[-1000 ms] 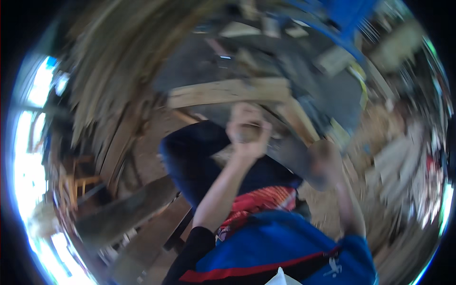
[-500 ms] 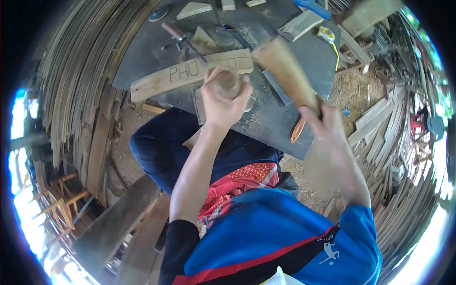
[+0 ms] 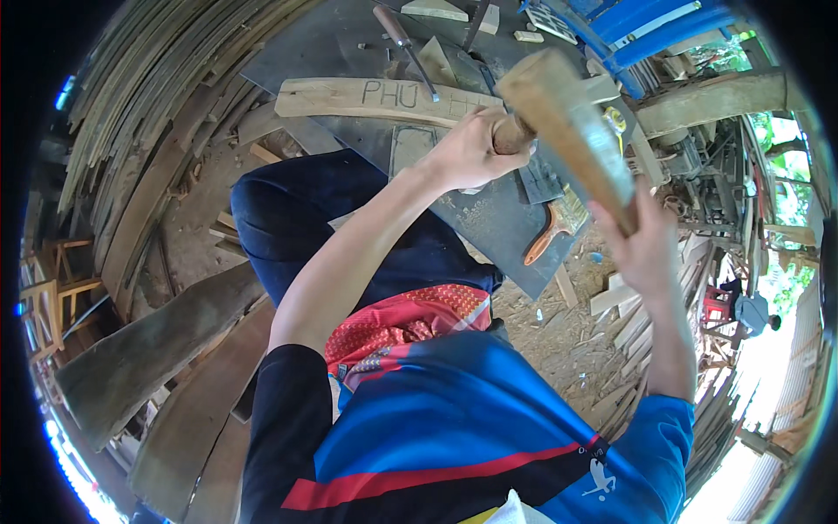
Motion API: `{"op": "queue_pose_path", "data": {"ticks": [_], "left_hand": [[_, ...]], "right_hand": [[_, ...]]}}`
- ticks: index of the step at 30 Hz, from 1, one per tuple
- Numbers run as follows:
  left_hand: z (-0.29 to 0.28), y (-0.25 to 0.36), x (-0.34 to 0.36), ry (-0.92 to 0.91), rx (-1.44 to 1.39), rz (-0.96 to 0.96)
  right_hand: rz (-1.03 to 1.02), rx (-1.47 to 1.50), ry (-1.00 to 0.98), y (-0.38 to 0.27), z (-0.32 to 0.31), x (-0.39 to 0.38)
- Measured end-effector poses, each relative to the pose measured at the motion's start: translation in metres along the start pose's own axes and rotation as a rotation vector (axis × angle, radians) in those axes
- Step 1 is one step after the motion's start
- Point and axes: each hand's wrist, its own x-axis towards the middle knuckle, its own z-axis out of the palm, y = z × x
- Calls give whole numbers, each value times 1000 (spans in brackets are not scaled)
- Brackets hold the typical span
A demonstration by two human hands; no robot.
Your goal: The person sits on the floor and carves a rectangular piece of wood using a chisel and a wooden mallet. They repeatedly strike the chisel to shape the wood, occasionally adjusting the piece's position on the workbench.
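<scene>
My left hand (image 3: 467,153) is wrapped round the thick round wooden handle (image 3: 513,134) of a chisel, whose blade is hidden beneath the hand. My right hand (image 3: 644,244) grips the narrow end of a wooden mallet (image 3: 572,122), slightly blurred. The mallet's broad end overlaps the top of the chisel handle in view; whether they touch I cannot tell. Beyond my left hand lies a curved wooden board (image 3: 323,98) with dark lettering along its face, its right part partly covered by my hand. Another chisel (image 3: 406,45) with a brown handle rests with its tip over the board.
A dark worktable (image 3: 489,223) carries wood offcuts and shavings. On its right lie an orange-handled brush (image 3: 546,240) and a yellow tape measure (image 3: 615,122). Long planks (image 3: 166,113) are stacked at the left, and blue metal framing (image 3: 646,44) stands at the back right.
The whole view has shifted, with the board now higher and farther right in it. My left hand has moved right with the chisel, and the mallet's broad end now overlaps its handle.
</scene>
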Motion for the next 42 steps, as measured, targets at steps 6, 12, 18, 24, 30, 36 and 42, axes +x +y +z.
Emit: {"op": "queue_pose_path", "data": {"ticks": [6, 12, 18, 24, 30, 36, 42], "left_hand": [[7, -13, 0, 58, 241, 124], [4, -18, -1, 81, 120, 0], [19, -19, -5, 86, 189, 110], [15, -27, -3, 43, 181, 40], [9, -15, -1, 75, 96, 25], [21, -24, -2, 157, 89, 89], [14, -15, 5, 42, -42, -38]], "right_hand": [[84, 423, 177, -8, -16, 0], [247, 341, 44, -32, -54, 16], [64, 33, 24, -13, 4, -7], [204, 798, 339, 0, -16, -10], [362, 178, -25, -24, -46, 10], [207, 212, -68, 5, -1, 4], [528, 796, 36, 21, 15, -25]]}}
